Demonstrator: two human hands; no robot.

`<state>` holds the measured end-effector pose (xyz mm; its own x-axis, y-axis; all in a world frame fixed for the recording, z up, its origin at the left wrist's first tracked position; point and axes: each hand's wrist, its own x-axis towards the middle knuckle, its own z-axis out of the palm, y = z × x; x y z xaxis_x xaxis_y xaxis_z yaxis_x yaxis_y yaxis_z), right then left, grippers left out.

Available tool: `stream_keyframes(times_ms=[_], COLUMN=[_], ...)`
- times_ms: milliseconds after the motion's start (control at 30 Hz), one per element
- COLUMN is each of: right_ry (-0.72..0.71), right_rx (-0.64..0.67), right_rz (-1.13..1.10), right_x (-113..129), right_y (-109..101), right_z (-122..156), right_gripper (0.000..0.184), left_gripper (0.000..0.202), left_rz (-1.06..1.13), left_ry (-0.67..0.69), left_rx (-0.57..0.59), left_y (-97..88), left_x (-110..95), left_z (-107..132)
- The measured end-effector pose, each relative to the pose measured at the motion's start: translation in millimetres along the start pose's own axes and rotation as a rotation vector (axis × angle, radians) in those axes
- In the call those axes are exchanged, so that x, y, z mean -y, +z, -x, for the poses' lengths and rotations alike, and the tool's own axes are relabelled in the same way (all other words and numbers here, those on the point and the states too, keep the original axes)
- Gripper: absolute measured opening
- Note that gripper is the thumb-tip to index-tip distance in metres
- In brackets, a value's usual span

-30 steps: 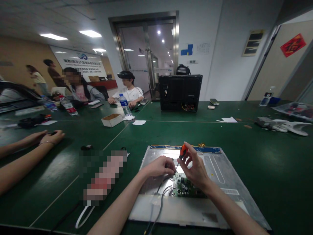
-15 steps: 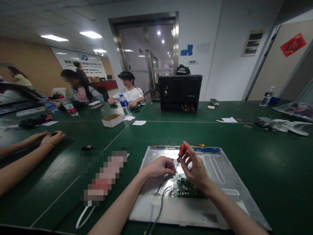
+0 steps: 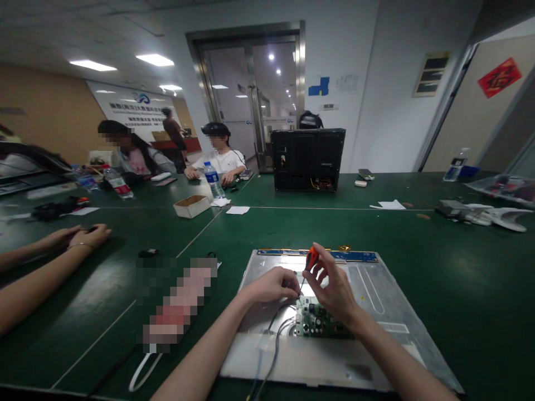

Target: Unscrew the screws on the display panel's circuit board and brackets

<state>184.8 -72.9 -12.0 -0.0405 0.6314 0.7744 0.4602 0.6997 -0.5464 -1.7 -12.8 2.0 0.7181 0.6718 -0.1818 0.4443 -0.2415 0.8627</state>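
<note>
My right hand [image 3: 333, 284] grips an orange-and-black screwdriver [image 3: 311, 259] by its handle, the shaft slanting down to the upper left corner of a green circuit board [image 3: 317, 320]. My left hand [image 3: 276, 285] is closed, fingertips pinched together beside the screwdriver's tip; whatever they hold is hidden. The board lies on the metal back of a flat display panel [image 3: 355, 362], which has a blue strip board [image 3: 359, 256] along its far edge. Grey cables [image 3: 276, 348] run from near the board's left side over the panel's near edge.
A black monitor housing [image 3: 308, 160] stands across the green table. To the left are a white cardboard box [image 3: 192, 206], a water bottle [image 3: 213, 181] and a pixelated object with a white loop [image 3: 144, 370]. Another person's hands [image 3: 86, 236] rest at far left. White-grey parts [image 3: 480, 214] lie at right.
The screwdriver's handle has turned slightly in my right hand, and its fingers have shifted a little. My left hand stays in place. In the background, a standing person has moved right.
</note>
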Motion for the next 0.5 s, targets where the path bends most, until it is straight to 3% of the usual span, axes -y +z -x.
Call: stream_keyframes(times_ms=[500], right_ry=[-0.009], right_rx=[0.006], right_rz=[0.012], right_x=[1.0], right_y=[1.3], right_z=[0.2], right_gripper=[0.062], left_gripper=[0.004], left_rz=[-0.022], left_ry=[-0.014], left_rx=[0.007], left_y=[-0.7], left_x=[-3.0], left_z=[2.3])
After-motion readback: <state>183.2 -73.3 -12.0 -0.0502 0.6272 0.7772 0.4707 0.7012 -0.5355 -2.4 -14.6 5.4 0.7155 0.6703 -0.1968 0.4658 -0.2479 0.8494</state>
